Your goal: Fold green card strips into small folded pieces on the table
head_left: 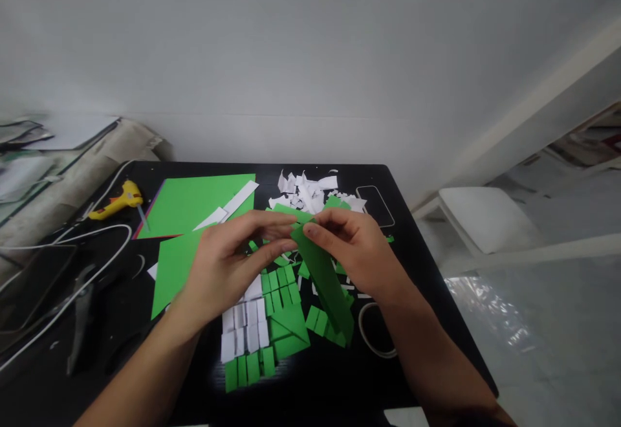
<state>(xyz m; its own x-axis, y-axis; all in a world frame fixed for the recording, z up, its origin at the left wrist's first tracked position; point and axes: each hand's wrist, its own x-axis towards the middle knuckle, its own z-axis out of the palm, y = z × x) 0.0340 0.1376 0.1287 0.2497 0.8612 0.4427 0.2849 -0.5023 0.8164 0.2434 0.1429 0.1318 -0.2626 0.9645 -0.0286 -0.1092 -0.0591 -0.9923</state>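
Note:
My right hand (356, 246) pinches the upper end of a long folded green paper strip (325, 281) between thumb and fingers. The strip slants down over the table toward the front. My left hand (237, 259) is beside that upper end, thumb and fingers apart, fingertips at the strip's left edge; whether they touch it is hard to tell. Below my hands lie rows of small folded white paper pieces (245, 327), with folded green pieces (250, 369) around them. A flat green folded piece (290, 330) rests alongside.
Green sheets (198, 197) lie at the back left under white strips (240, 200). A yellow glue gun (121, 200) and scissors (82, 317) are at left, crossed by a white cable (114, 265). White scraps (305, 191), a phone-shaped outline (376, 206) and a tape ring (376, 352) are also there.

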